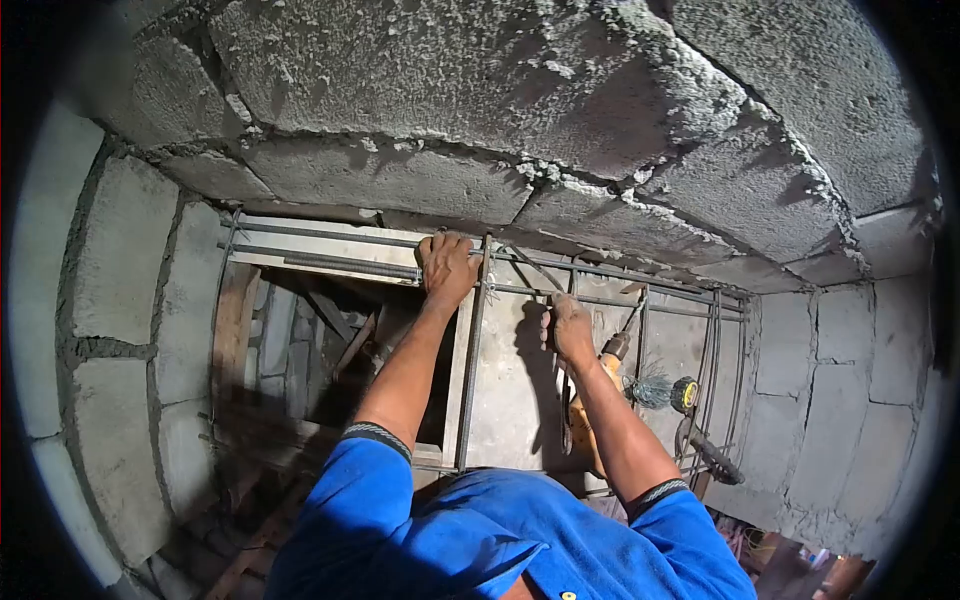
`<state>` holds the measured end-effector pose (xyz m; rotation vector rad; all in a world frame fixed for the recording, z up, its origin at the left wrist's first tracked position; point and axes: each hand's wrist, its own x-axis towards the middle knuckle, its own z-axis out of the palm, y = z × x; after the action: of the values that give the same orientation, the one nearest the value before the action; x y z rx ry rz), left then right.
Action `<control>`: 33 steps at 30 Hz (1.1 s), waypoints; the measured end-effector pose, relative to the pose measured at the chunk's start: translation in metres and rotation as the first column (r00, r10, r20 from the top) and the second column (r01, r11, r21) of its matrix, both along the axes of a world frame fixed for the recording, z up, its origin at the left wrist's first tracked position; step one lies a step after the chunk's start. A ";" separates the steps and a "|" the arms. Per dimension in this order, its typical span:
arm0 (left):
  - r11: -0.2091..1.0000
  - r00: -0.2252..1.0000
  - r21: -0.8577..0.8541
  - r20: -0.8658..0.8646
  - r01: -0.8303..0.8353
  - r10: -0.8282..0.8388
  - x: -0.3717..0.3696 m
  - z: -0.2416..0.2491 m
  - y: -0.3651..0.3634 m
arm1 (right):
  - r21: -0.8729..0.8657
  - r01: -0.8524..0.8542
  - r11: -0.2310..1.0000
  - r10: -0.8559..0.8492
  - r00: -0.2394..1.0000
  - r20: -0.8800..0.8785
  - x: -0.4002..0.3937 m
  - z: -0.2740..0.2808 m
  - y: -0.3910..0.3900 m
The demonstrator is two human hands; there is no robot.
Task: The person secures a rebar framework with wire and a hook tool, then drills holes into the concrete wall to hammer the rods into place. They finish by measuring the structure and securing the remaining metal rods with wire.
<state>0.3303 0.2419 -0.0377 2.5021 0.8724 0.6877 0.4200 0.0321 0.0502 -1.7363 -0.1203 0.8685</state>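
My left hand (448,266) is wrapped over the long horizontal rebar (370,237) close to the block wall. Just right of it, an upright rebar (474,370) crosses the long bars. My right hand (571,330) is closed at the lower long bar, beside a thin stirrup bar (575,277); what its fingers pinch is too small to make out. A yellow drill (588,435) lies under my right forearm on the pale board (510,400). Next to it are a bundle of tie wire (652,390) and a tape measure (685,395).
Grey block walls (125,300) rise at the left, ahead and at the right (840,400). Below the left bars is an opening with wooden framing (233,320). A hammer-like tool (715,457) lies by several bent rebars (712,360) at the right.
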 end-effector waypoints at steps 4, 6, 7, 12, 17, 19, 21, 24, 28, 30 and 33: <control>1.000 1.000 -0.013 -0.001 -0.009 0.009 0.000 0.003 0.001 | 0.076 0.099 0.992 -0.081 0.975 -0.207 -0.013 0.003 0.005; 1.000 1.000 -0.015 0.012 0.001 -0.001 0.000 0.002 0.001 | 0.073 0.127 0.989 -0.101 0.952 -0.288 -0.012 0.003 0.001; 1.000 1.000 -0.013 0.013 -0.014 0.014 0.001 0.001 0.000 | 0.071 0.125 0.990 -0.099 0.953 -0.287 -0.013 0.003 0.001; 0.999 1.000 -0.031 -0.024 -0.013 0.013 0.001 0.005 0.002 | 0.008 0.105 0.994 -0.097 0.941 -0.324 -0.013 0.003 -0.001; 0.999 0.999 -0.025 -0.030 -0.030 0.029 0.001 0.003 0.002 | -0.396 -0.116 0.911 0.388 0.571 0.724 0.029 -0.024 -0.018; 0.999 0.999 -0.027 -0.027 -0.039 0.038 0.002 0.005 0.002 | -0.620 -0.175 0.765 0.623 0.448 0.641 0.021 0.022 -0.004; 0.999 0.999 -0.029 -0.027 -0.042 0.041 0.001 0.004 0.000 | -0.887 -0.196 0.418 0.890 0.286 0.356 0.022 0.045 0.007; 0.999 0.999 -0.023 0.001 -0.044 0.044 0.001 0.002 0.002 | -0.958 -0.152 0.245 0.969 0.023 0.244 0.033 0.053 0.024; 0.999 0.998 0.004 0.061 -0.033 0.032 0.000 -0.004 0.004 | -0.998 0.016 0.057 0.990 -0.131 0.055 0.035 0.079 0.060; 0.999 0.997 0.009 0.066 -0.050 0.050 0.001 -0.005 0.003 | -0.994 0.023 0.110 0.978 -0.183 0.104 0.044 0.077 0.070; 0.999 0.994 0.003 0.096 -0.051 0.050 0.002 -0.006 0.003 | -0.868 -0.462 -0.182 0.972 0.051 -0.230 0.057 0.091 0.077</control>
<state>0.3324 0.2447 -0.0441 2.4372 0.9028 0.8203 0.4765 0.1089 0.1411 -2.8157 -1.8420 1.4172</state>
